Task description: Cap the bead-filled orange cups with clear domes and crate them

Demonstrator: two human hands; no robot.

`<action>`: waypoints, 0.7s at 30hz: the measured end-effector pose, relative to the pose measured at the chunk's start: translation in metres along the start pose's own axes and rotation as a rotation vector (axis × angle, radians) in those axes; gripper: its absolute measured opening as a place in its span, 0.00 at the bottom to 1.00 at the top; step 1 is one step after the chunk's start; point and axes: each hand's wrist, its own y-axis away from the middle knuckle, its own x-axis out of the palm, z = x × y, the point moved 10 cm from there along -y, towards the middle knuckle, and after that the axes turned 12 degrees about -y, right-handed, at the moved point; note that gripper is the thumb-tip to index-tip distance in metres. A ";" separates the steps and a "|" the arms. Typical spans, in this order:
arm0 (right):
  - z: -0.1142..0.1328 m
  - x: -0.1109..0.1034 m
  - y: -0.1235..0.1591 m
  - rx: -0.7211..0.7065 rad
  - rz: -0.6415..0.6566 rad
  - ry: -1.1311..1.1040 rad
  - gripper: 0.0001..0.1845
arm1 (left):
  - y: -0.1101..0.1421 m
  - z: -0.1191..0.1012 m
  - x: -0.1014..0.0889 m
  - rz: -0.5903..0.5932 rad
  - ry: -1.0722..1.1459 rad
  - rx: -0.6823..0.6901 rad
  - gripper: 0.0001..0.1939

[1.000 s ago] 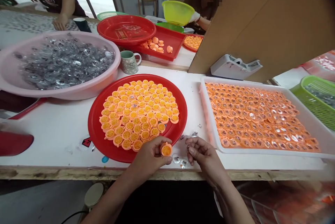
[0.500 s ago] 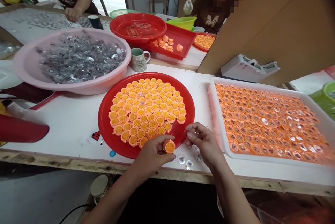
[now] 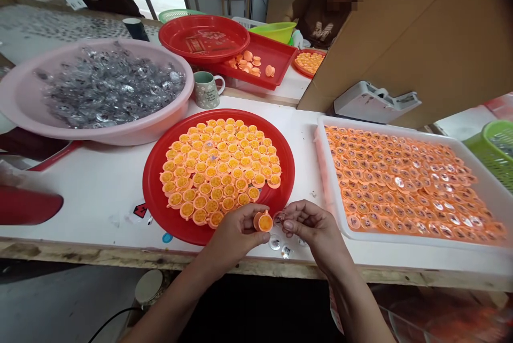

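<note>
Between the thumb and fingers of my left hand [image 3: 239, 231] is a small orange toy cup [image 3: 265, 221], its yellow-orange patterned top turned toward me. My right hand [image 3: 315, 228] is closed, pinching a small clear disc [image 3: 279, 218] right beside the cup; a gap between the two is hard to make out. Several loose clear discs [image 3: 274, 242] with dark prints lie on the table just below my hands. Behind my left hand, a round red tray [image 3: 280, 145] bears many orange toy cups [image 3: 212, 172] packed close together.
At right stands a white tray [image 3: 404, 247] of disc-topped orange pieces. A pink basin [image 3: 160, 118] full of clear discs is at left, with a mug [image 3: 207, 89] beside it. A tape dispenser [image 3: 372, 101] rests by a cardboard panel [image 3: 417, 38]. Co-workers are across the table.
My right hand has moved left, bringing the clear disc close to the cup. My left hand stays nearly in place. A co-worker at the far left now lifts a white printed sheet.
</note>
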 end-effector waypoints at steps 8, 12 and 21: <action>-0.003 0.002 0.002 0.012 0.057 0.009 0.10 | 0.002 0.004 0.006 0.044 0.041 -0.006 0.20; 0.007 0.009 0.006 -0.022 0.104 0.107 0.05 | 0.003 0.000 0.008 0.049 0.052 -0.003 0.19; 0.014 0.018 0.005 -0.063 0.149 0.331 0.02 | 0.004 -0.007 0.016 0.098 0.013 0.023 0.21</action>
